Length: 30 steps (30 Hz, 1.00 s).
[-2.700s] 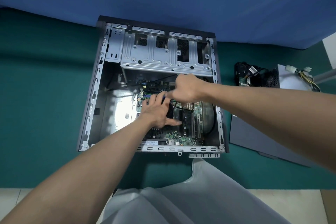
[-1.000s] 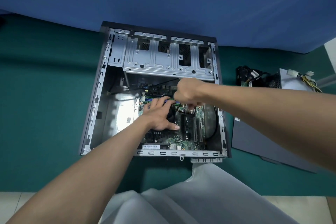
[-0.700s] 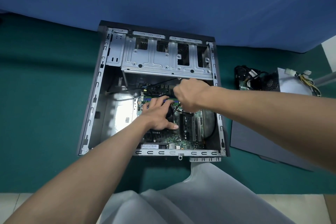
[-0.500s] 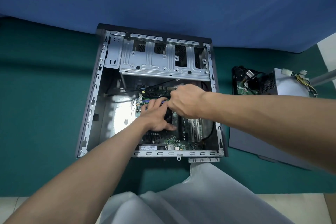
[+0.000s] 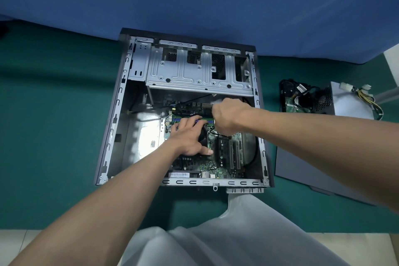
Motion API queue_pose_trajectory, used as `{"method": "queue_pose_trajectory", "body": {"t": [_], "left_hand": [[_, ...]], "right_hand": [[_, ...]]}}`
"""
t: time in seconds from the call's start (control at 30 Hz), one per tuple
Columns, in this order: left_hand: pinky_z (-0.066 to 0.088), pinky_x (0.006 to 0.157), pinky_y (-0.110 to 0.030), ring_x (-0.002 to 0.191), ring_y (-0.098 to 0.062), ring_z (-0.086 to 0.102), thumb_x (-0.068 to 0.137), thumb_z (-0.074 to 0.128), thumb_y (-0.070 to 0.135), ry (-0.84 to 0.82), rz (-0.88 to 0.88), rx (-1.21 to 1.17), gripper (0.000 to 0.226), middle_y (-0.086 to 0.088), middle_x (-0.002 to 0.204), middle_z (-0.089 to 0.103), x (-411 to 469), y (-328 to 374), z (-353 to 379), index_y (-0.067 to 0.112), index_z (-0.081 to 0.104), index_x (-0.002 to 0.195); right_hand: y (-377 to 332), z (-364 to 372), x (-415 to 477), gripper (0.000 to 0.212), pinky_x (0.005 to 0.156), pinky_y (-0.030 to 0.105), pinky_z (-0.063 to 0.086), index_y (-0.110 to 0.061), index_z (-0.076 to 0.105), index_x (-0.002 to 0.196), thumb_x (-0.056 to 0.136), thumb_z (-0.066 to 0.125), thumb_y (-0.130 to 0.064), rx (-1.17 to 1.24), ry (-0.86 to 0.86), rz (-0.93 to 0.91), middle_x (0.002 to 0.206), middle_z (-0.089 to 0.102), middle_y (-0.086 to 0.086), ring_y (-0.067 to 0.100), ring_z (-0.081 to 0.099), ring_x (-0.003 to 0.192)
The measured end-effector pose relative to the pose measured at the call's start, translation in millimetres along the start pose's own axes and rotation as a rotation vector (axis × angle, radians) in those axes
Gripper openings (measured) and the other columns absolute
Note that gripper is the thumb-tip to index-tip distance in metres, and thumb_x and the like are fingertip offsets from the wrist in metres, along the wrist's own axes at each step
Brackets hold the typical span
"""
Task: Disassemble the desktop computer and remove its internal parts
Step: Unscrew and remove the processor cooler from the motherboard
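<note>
The left hand [image 5: 190, 137] is laid open, fingers straight and spread, on the black CPU cooler fan [image 5: 204, 134], which is pressed rather than gripped. The right hand [image 5: 226, 116], at about two o'clock from the left, is curled into a fist. What lies under its fingers is hidden, so it cannot be told whether anything is pinched there.

A connector or module at the board's edge is judged to be the part being freed. The step would be done best with the board braced by the left palm, as it is here. Any latch should be released first, and the pull should be made straight up at the plug body, never at the wires.

The blue memory slots [image 5: 183, 119] are touched by the left fingers [image 5: 194, 121] at twelve o'clock, and their three o'clock end is covered by the right fist. The motherboard [image 5: 216, 168] lies beneath both hands, in the five o'clock part of the computer case [image 5: 112, 127]. The drive cage [image 5: 194, 75] is seated at twelve o'clock. Outside the case, at three o'clock, a power supply [image 5: 349, 103] and a side panel [image 5: 313, 170] are laid on the green mat [image 5: 54, 114].
</note>
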<state>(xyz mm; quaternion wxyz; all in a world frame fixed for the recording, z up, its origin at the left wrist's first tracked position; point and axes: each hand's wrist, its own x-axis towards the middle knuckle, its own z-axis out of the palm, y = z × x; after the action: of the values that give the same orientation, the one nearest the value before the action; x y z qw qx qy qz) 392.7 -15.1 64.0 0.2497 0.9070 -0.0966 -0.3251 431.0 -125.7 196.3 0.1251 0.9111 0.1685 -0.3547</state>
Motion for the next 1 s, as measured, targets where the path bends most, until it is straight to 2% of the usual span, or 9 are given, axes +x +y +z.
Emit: {"method": "queue_pose_trajectory", "body": {"t": [0.1,0.23,0.4,0.53,0.6,0.67,0.77,0.9,1.0], "left_hand": [[0.002,0.117,-0.047,0.143,-0.018,0.004,0.076,0.071,0.059,-0.006,-0.008,0.006,0.1,0.011,0.158,0.003,-0.1,1.1,0.0,0.031,0.012,0.152],[0.004,0.118,-0.045,0.141,-0.017,0.008,0.076,0.071,0.058,-0.002,-0.027,-0.004,0.096,0.008,0.155,0.011,-1.4,1.7,-0.5,0.031,0.018,0.151],[0.004,0.117,-0.045,0.143,-0.017,0.006,0.075,0.073,0.057,0.008,-0.004,-0.025,0.097,0.011,0.157,0.007,-2.7,0.6,-1.4,0.033,0.016,0.15],[0.003,0.116,-0.044,0.144,-0.017,0.005,0.074,0.074,0.057,0.016,0.002,-0.026,0.099,0.011,0.159,0.005,-4.1,1.1,-1.7,0.036,0.015,0.151],[0.004,0.116,-0.044,0.144,-0.018,0.005,0.074,0.074,0.057,0.018,0.002,-0.025,0.099,0.01,0.159,0.006,-4.3,1.6,-2.1,0.036,0.016,0.151],[0.005,0.116,-0.045,0.143,-0.018,0.006,0.074,0.074,0.057,0.019,0.001,-0.02,0.099,0.009,0.159,0.006,-4.5,2.1,-2.3,0.035,0.016,0.151],[0.005,0.116,-0.045,0.144,-0.018,0.006,0.075,0.073,0.058,0.014,-0.002,-0.007,0.099,0.009,0.16,0.005,-4.2,3.7,-2.4,0.034,0.015,0.152],[0.003,0.117,-0.047,0.144,-0.019,0.003,0.075,0.072,0.058,0.0,-0.019,0.001,0.102,0.009,0.16,0.003,-3.0,3.6,-2.4,0.031,0.011,0.153],[0.002,0.117,-0.048,0.145,-0.019,0.002,0.075,0.072,0.058,-0.006,-0.022,-0.005,0.102,0.009,0.159,0.003,-2.8,2.9,-1.6,0.031,0.011,0.153]], "right_hand": [[-2.2,1.1,-3.9,0.019,0.062,0.035,0.044,-0.013,0.061,0.104,0.096,0.045,-0.017,-0.416,0.111,-0.243,0.103,0.062,0.009,0.032,0.061,0.09],[-5.6,-0.3,-3.8,0.026,0.058,0.033,0.042,-0.011,0.062,0.096,0.101,0.038,-0.021,-0.668,0.156,-0.51,0.089,0.066,0.008,0.028,0.055,0.072],[-1.2,-3.7,7.3,0.033,0.044,0.024,0.033,-0.008,0.045,0.066,0.093,0.055,-0.025,0.109,0.1,-0.129,0.07,0.05,0.009,0.019,0.046,0.055],[6.0,-3.7,10.7,0.025,0.038,0.02,0.026,0.0,0.049,0.097,0.101,0.032,-0.018,0.627,-0.285,0.327,0.073,0.051,0.007,0.012,0.029,0.048],[7.5,-1.0,10.2,0.02,0.038,0.023,0.028,-0.006,0.044,0.087,0.102,0.031,-0.012,0.5,-0.308,0.263,0.076,0.051,0.007,0.013,0.03,0.048],[5.8,1.0,7.6,0.025,0.044,0.023,0.035,-0.013,0.037,0.073,0.099,0.037,-0.009,0.228,-0.148,0.122,0.072,0.045,0.004,0.015,0.041,0.056],[8.1,0.4,3.5,0.016,0.06,0.031,0.043,-0.013,0.042,0.078,0.094,0.042,-0.014,-0.107,-0.02,-0.045,0.072,0.043,0.004,0.021,0.049,0.067],[3.4,1.0,0.6,0.024,0.061,0.034,0.043,-0.013,0.06,0.101,0.101,0.037,-0.022,-0.661,0.155,-0.417,0.081,0.053,0.006,0.028,0.053,0.078],[4.1,-0.1,0.3,0.025,0.059,0.034,0.042,-0.011,0.062,0.101,0.101,0.039,-0.019,-0.703,0.224,-0.552,0.072,0.048,0.005,0.026,0.049,0.073]]}}
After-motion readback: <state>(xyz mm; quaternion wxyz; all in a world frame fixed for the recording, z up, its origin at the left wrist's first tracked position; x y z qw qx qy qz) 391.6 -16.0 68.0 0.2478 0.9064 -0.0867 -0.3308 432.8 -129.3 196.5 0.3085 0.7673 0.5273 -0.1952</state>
